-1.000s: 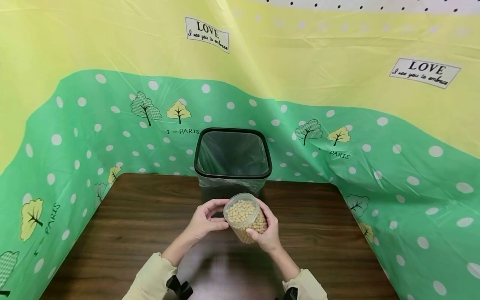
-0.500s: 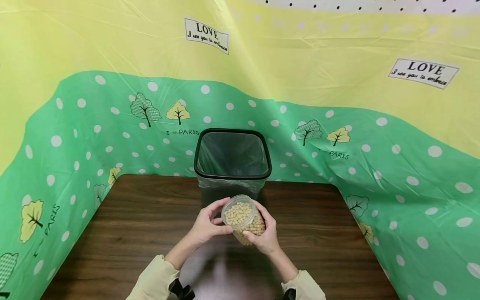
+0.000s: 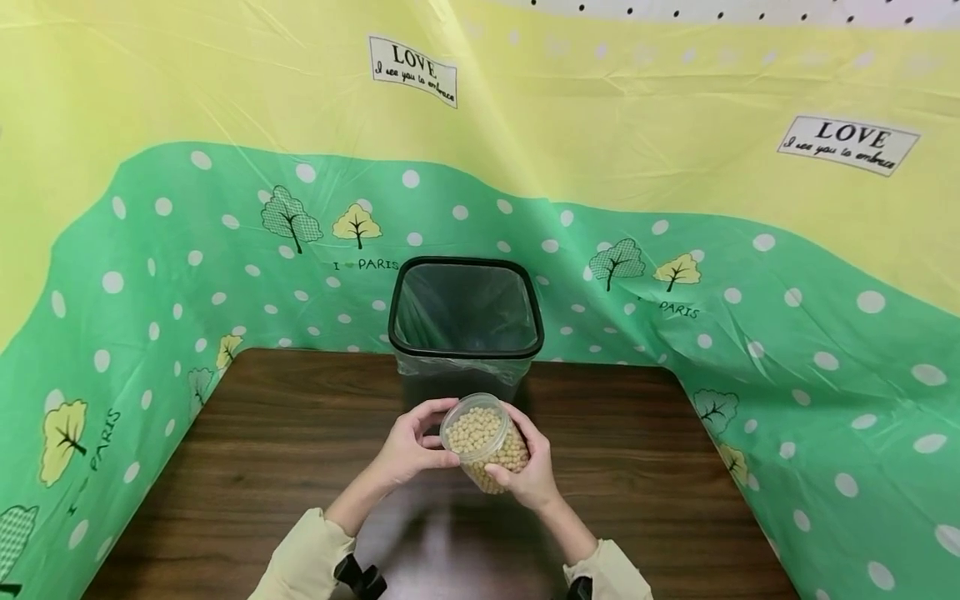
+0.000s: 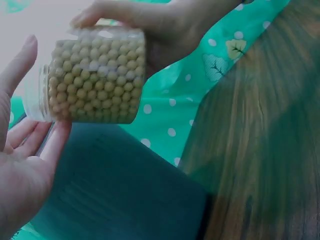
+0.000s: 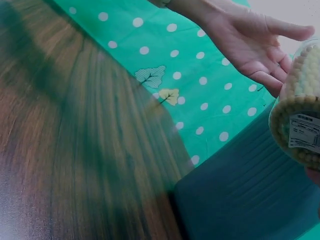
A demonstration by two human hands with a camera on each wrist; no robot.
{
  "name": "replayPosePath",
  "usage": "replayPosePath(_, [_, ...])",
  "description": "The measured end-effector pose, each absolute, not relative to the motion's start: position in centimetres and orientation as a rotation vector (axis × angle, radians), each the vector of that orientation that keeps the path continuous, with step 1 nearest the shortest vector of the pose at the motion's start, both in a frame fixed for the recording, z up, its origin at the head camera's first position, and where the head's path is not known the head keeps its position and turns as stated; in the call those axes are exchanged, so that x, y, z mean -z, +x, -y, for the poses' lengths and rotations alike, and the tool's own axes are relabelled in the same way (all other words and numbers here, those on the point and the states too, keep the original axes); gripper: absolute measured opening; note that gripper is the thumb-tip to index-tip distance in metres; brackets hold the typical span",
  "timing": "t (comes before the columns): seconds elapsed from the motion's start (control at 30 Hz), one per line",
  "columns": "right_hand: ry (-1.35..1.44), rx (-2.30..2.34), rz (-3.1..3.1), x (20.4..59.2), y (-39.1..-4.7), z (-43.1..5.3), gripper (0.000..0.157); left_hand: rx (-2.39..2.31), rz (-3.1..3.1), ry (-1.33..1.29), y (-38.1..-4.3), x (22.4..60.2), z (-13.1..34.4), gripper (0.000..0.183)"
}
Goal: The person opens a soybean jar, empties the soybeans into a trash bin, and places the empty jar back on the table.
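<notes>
A clear plastic jar (image 3: 487, 446) full of small beige balls is held tilted in the air above the table, in front of the bin. Around its body my right hand (image 3: 534, 475) grips from the right, thumb on the near side. My left hand (image 3: 408, 446) is at the jar's see-through top end, thumb and fingers spread around the rim. In the left wrist view its fingertips touch the jar (image 4: 95, 80) from below, and the thumb stands by the top end. The right wrist view shows a printed label (image 5: 305, 132) on the jar's base.
A dark bin (image 3: 397, 333) with a black rim and a clear liner stands at the table's back edge, just beyond the jar. Brown wood-grain table (image 3: 660, 483) spreads to both sides. Green and yellow printed cloth (image 3: 720, 242) encloses the back and sides.
The jar has shifted slightly left and toward me, its top now closer to the left hand. Both hands stay around it, and the bin has not moved.
</notes>
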State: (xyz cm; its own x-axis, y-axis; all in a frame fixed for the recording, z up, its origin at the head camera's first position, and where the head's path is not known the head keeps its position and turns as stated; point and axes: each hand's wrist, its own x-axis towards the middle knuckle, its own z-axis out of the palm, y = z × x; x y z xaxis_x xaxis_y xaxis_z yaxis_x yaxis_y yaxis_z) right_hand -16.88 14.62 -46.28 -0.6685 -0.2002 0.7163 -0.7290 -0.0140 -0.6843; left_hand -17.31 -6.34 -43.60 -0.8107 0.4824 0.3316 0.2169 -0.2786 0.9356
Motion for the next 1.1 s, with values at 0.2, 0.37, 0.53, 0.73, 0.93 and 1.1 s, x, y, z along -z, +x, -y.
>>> replayPosePath(0.2, [0.979,-1.752,1.846,46.3,-16.9,-14.6,0.075,-2.158,-1.700,0.977,-17.8,43.6,6.9,0.079])
replayPosePath(0.37, [1.017,-1.757,1.852,46.3,-17.0,-14.7,0.076,-2.096,-1.679,1.014,-18.1,43.5,7.1,0.081])
replayPosePath(0.53, [1.029,-1.670,1.923,46.0,-17.1,-14.8,0.078,-2.160,-1.692,0.942,-17.7,43.4,6.8,0.080])
replayPosePath(0.73, [1.012,-1.584,1.987,45.5,-17.3,-14.9,0.080,-2.215,-1.789,0.765,-16.9,43.0,6.2,0.079])
replayPosePath(0.93, [0.989,-1.638,1.982,45.5,-17.0,-14.9,0.078,-2.197,-1.703,0.863,-17.1,42.9,6.8,0.084])
replayPosePath(1.1, [0.984,-1.694,1.969,46.2,-17.0,-14.9,0.078,-2.123,-1.669,1.024,-18.0,43.2,7.3,0.084])
